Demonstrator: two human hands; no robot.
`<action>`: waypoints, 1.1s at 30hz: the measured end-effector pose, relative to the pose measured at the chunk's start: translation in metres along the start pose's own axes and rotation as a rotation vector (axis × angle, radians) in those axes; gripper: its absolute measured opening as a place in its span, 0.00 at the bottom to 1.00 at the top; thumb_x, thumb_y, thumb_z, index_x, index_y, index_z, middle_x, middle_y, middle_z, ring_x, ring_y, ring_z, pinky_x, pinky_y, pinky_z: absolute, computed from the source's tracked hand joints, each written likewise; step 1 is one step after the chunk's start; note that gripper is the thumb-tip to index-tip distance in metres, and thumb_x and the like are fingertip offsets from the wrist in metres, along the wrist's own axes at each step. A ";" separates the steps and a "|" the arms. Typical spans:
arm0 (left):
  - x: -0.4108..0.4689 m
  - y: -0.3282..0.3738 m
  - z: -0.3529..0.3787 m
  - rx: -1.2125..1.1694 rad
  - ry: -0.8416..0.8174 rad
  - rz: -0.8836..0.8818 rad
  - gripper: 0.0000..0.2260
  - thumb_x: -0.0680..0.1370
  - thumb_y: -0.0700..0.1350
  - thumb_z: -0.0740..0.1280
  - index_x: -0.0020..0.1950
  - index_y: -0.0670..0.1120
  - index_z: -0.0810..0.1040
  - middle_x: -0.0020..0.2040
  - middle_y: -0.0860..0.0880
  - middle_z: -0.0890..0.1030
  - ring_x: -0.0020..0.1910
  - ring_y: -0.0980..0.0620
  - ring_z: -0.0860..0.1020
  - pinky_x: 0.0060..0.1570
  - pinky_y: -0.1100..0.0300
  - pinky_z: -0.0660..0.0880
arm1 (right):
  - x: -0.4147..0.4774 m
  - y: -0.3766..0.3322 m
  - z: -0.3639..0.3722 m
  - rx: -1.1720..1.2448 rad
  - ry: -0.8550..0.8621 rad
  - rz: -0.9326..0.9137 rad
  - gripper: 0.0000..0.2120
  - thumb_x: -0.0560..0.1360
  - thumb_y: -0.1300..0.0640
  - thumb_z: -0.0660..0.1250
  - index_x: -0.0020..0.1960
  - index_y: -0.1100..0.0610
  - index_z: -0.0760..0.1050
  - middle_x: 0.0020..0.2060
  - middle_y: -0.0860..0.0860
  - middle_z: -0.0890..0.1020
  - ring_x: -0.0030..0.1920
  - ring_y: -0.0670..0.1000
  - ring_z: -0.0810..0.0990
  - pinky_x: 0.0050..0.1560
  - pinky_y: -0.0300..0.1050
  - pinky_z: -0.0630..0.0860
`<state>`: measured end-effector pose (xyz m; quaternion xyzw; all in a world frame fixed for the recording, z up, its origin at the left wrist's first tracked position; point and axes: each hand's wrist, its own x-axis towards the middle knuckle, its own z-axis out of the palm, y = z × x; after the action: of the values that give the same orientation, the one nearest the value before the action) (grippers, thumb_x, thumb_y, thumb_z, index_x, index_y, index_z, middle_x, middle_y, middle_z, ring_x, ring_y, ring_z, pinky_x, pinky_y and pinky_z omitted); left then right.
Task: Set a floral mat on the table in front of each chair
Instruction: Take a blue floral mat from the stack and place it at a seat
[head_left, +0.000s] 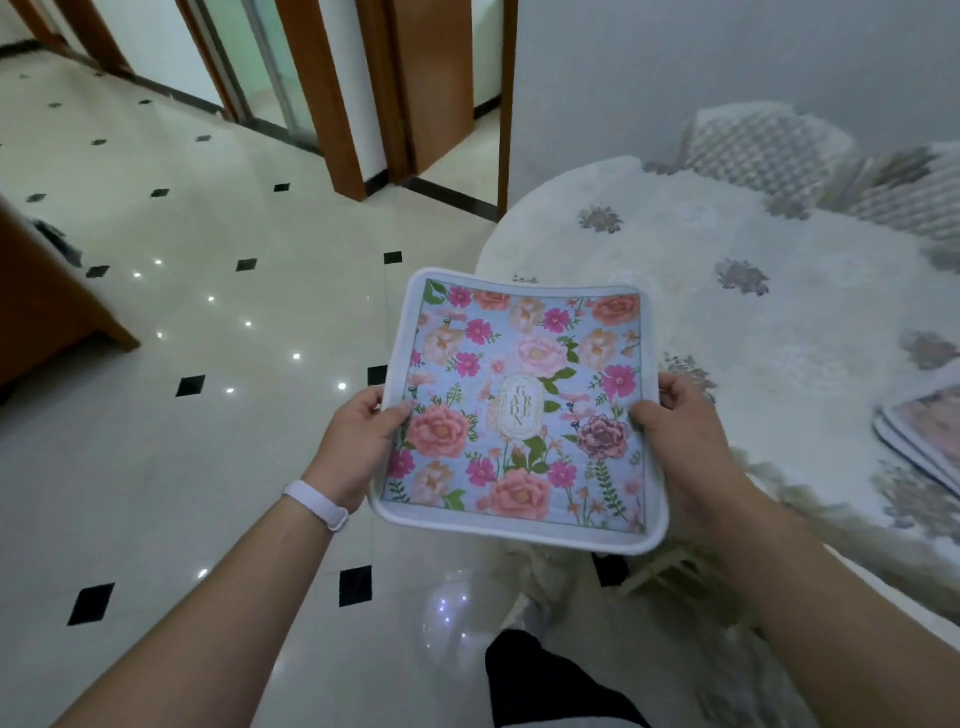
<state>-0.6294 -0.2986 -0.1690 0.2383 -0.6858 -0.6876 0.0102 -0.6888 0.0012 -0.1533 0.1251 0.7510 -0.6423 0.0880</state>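
I hold a square floral mat (519, 405) flat in the air, pale blue with pink and peach flowers and a white border. My left hand (358, 441) grips its left edge and my right hand (680, 436) grips its right edge, thumbs on top. The mat hangs over the floor just left of the round table (675, 270), which is draped in a white cloth with grey flower motifs. At the table's right edge lies a stack of more floral mats (924, 436), cut off by the frame. Two padded chair backs (763, 145) stand behind the table.
Shiny cream floor tiles with black diamonds (192, 384) spread to the left. Wooden door frames (332, 104) stand at the back. A brown wooden cabinet (47, 322) sits at the far left. A white wall runs behind the table. My dark trouser leg (545, 686) shows below.
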 end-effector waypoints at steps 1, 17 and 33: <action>0.013 0.003 0.007 0.007 -0.006 -0.004 0.06 0.79 0.43 0.66 0.53 0.44 0.79 0.43 0.44 0.86 0.42 0.43 0.85 0.41 0.51 0.81 | 0.013 0.002 -0.002 0.003 0.009 0.001 0.08 0.78 0.63 0.63 0.56 0.55 0.73 0.44 0.54 0.84 0.33 0.51 0.86 0.28 0.45 0.81; 0.201 0.054 0.133 0.223 -0.126 -0.010 0.06 0.79 0.44 0.67 0.54 0.45 0.79 0.46 0.44 0.85 0.43 0.45 0.85 0.43 0.50 0.82 | 0.187 -0.008 -0.044 0.017 0.179 0.096 0.07 0.77 0.60 0.64 0.55 0.54 0.73 0.46 0.53 0.84 0.40 0.54 0.86 0.41 0.57 0.84; 0.281 0.024 0.248 0.398 -0.466 -0.028 0.06 0.80 0.46 0.65 0.52 0.46 0.81 0.46 0.43 0.85 0.43 0.43 0.85 0.44 0.42 0.82 | 0.226 0.041 -0.106 -0.059 0.464 0.301 0.15 0.75 0.61 0.65 0.61 0.56 0.72 0.48 0.53 0.83 0.41 0.51 0.83 0.36 0.44 0.78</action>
<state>-0.9708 -0.1629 -0.2474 0.0809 -0.7875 -0.5760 -0.2037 -0.8889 0.1283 -0.2415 0.3766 0.7424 -0.5540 0.0117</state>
